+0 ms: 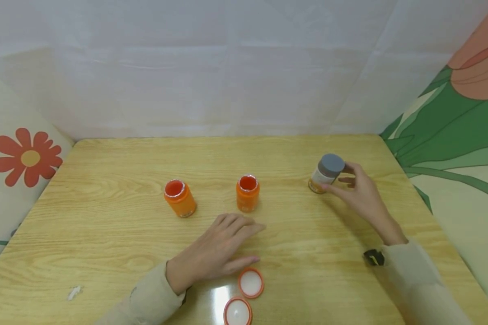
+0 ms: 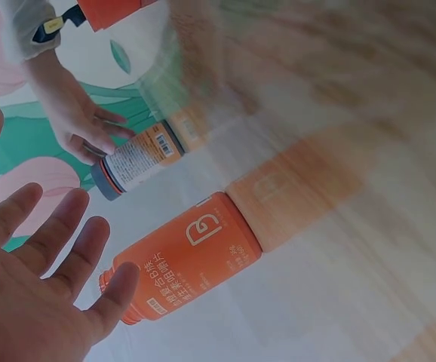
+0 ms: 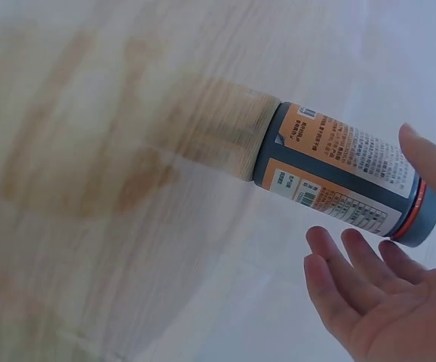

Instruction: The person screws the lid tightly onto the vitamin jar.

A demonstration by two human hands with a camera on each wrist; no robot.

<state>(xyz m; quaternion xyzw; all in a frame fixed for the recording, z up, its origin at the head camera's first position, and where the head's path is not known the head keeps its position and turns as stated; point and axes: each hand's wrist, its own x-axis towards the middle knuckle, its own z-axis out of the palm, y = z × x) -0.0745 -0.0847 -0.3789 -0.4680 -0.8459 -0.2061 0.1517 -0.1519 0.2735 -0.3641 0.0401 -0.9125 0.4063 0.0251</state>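
Observation:
A dark grey bottle with a grey lid and an orange-and-white label [image 1: 320, 177] stands upright at the right of the table. My right hand [image 1: 359, 192] is around its near right side, thumb and fingers spread; in the right wrist view the fingers [image 3: 331, 290] stand apart from the bottle [image 3: 339, 170]. Two lidless orange bottles, one at the left [image 1: 181, 201] and one at the middle [image 1: 247, 197], stand with open mouths. My left hand [image 1: 217, 248] is held palm down in front of the middle bottle, fingers extended and holding nothing. The left wrist view shows that orange bottle [image 2: 191, 253] beyond the fingertips.
Two orange-rimmed lids with white insides lie near the table's front edge: one lid [image 1: 251, 283] by my left thumb, the other lid [image 1: 237, 312] nearer me. A white curtain [image 1: 227, 90] hangs behind the wooden table [image 1: 105, 234]. Flower-patterned panels flank both sides.

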